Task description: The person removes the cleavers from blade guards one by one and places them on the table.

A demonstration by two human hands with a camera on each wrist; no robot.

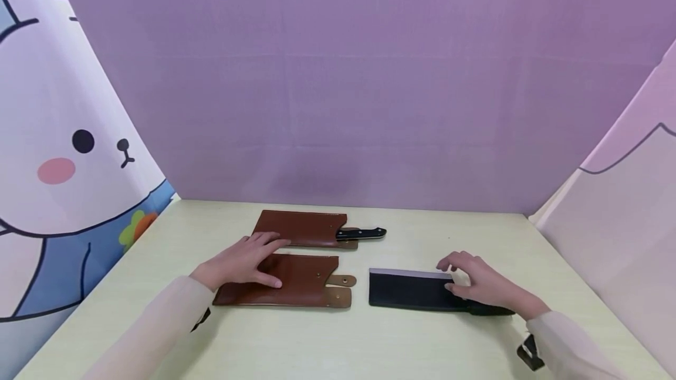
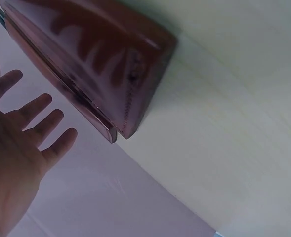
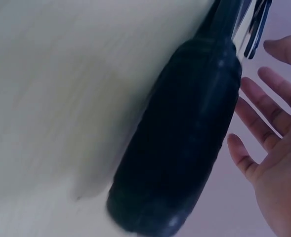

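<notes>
My left hand (image 1: 244,261) hovers over the left end of the nearer brown leather knife sheath (image 1: 301,286), fingers spread. In the left wrist view its fingers stand apart from the glossy sheath (image 2: 101,54), which mirrors them. The sheath's strap lies unfastened at its right end. To the right a black-bladed cleaver (image 1: 412,291) lies flat, its pale edge facing away and its handle pointing right. Above its handle end hangs my right hand (image 1: 483,281), fingers loosely bent. The right wrist view shows a gap between those fingers and the thick black handle (image 3: 180,138).
Behind the nearer sheath lies a second brown sheath (image 1: 301,226) with a black riveted knife handle (image 1: 364,233) sticking out to the right. A purple backdrop (image 1: 338,104) rises at the pale table's (image 1: 317,345) far edge. Printed cloths flank both sides.
</notes>
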